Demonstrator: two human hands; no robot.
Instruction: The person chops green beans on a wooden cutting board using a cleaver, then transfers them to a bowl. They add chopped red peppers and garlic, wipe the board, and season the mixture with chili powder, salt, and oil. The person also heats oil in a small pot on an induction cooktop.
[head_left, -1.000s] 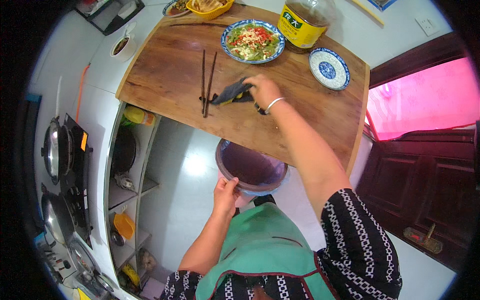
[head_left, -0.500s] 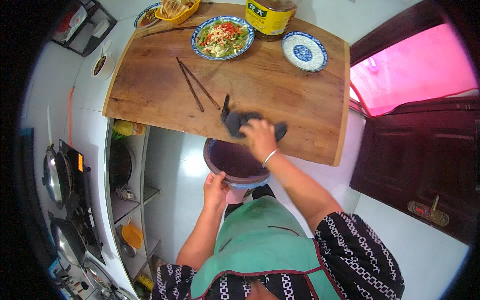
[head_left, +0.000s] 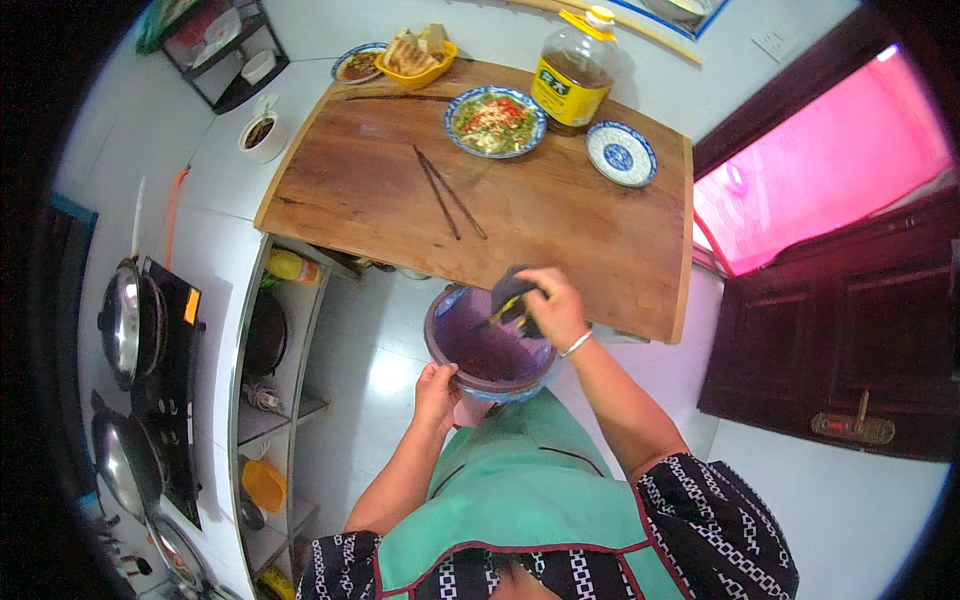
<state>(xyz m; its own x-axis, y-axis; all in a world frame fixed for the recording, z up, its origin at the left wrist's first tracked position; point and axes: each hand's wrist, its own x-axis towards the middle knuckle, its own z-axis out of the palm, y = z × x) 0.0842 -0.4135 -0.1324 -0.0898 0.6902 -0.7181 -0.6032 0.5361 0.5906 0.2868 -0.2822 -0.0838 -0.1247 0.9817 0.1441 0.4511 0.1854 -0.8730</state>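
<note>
My left hand (head_left: 437, 394) is closed on the near-left rim of a round brown bin (head_left: 494, 384) lined with a bluish bag. It holds the bin below the front edge of the wooden table (head_left: 370, 210). At that edge my right hand (head_left: 554, 303), with a bracelet on the wrist, grips a bunched dark cloth (head_left: 510, 288) above the bin's opening. Yellow-green patches show on the cloth's lower side; whether they are scraps or its pattern is unclear. Behind the cloth, a pair of dark chopsticks (head_left: 445, 190) lies on the wood.
Toward the table's back are a plate of topped greens (head_left: 495, 122), an oil jug (head_left: 575, 80), a blue-and-white plate (head_left: 621, 154) and a yellow basket of bread (head_left: 418, 64). Left stand an open shelf unit (head_left: 270, 425) and a stove with pans (head_left: 124, 325). A dark door (head_left: 850, 340) is at right.
My right hand has drawn the cloth off the tabletop, toward me, and over the bin. My left hand still holds the rim. The whole view has shifted slightly.
</note>
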